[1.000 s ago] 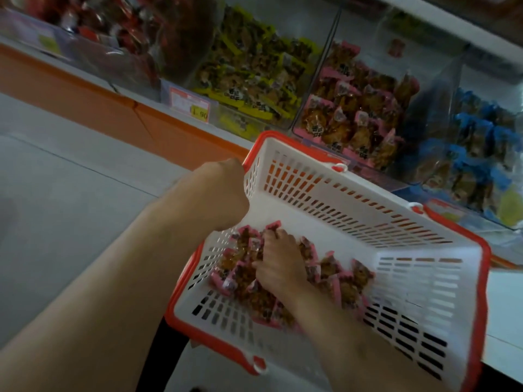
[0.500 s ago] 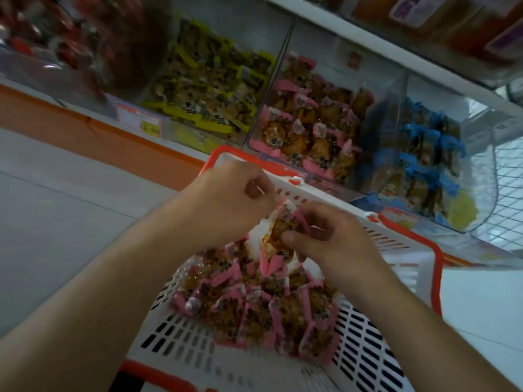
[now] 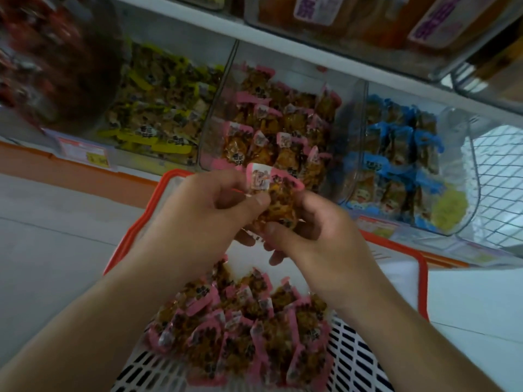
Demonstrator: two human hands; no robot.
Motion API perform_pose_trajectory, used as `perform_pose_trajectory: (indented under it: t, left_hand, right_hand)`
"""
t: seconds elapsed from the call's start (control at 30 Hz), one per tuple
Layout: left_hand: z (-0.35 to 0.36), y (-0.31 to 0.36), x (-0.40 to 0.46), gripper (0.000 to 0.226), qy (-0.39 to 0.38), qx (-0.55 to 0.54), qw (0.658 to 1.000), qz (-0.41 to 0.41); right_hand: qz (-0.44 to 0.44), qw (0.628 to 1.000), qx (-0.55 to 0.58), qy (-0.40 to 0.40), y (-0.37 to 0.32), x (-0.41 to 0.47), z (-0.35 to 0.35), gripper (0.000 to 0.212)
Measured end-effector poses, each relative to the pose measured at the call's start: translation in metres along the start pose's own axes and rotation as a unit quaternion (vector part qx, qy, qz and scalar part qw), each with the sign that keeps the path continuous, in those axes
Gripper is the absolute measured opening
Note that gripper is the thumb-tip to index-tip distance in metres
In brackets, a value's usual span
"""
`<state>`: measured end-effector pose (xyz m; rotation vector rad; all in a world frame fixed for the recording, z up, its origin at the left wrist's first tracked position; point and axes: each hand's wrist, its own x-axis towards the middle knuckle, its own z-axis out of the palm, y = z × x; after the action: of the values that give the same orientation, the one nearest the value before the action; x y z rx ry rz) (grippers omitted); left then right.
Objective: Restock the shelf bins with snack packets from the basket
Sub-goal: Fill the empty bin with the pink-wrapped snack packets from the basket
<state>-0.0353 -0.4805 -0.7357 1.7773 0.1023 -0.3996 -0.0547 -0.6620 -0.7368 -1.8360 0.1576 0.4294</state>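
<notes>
Above the basket [image 3: 418, 281], both hands meet on a small bunch of pink-edged snack packets [image 3: 276, 199], held up in front of the middle shelf bin. The left hand [image 3: 198, 213] pinches the bunch near its top between thumb and curled fingers; the right hand [image 3: 319, 230] grips it from the lower right, thumb across the front. A white panel on the topmost packet carries dark printed characters, too blurred to read.

More pink packets [image 3: 243, 329] lie heaped in the white, slotted basket with its red rim; their dark label marks are also unreadable. The clear pink-packet bin [image 3: 280, 128] sits between a bin of yellow-edged packets [image 3: 158, 114] on its left and a bin of blue-edged packets [image 3: 396, 159] on its right. A red-packet bin [image 3: 42, 66] at far left is smeared by motion. On the upper shelf, orange packs [image 3: 368, 21] bear white labels with purple characters, cut off by the frame's top edge. A price tag [image 3: 90, 154] on the shelf's front lip is illegible.

Below the bins runs an orange shelf base [image 3: 70, 176], and a pale grey floor [image 3: 42, 236] spreads to the left. A white wire mesh [image 3: 498, 171] stands at far right.
</notes>
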Motion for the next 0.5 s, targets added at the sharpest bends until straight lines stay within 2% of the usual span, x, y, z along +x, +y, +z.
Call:
perform_pose_trajectory:
  t: [0.1,0.27,0.4,0.5]
  left_hand:
    - [0.002,-0.001,0.003,0.017,0.018,0.034,0.999,0.013]
    - [-0.001,-0.006,0.011,0.012,0.036,-0.021,0.999,0.013]
    - [-0.001,-0.011,0.012,0.010,0.034,-0.055,0.998,0.014]
    - [-0.003,-0.015,0.013,0.014,0.023,-0.083,0.996,-0.002]
  right_hand:
    - [0.003,0.999,0.034,-0.018,0.001,0.004,-0.009,0.030]
    - [-0.004,0.993,0.110,-0.044,0.002,0.006,-0.016,0.063]
    - [0.011,0.985,0.171,-0.025,0.006,0.012,-0.020,0.035]
    - [0.036,0.977,0.209,-0.034,0.009,0.014,-0.018,0.030]
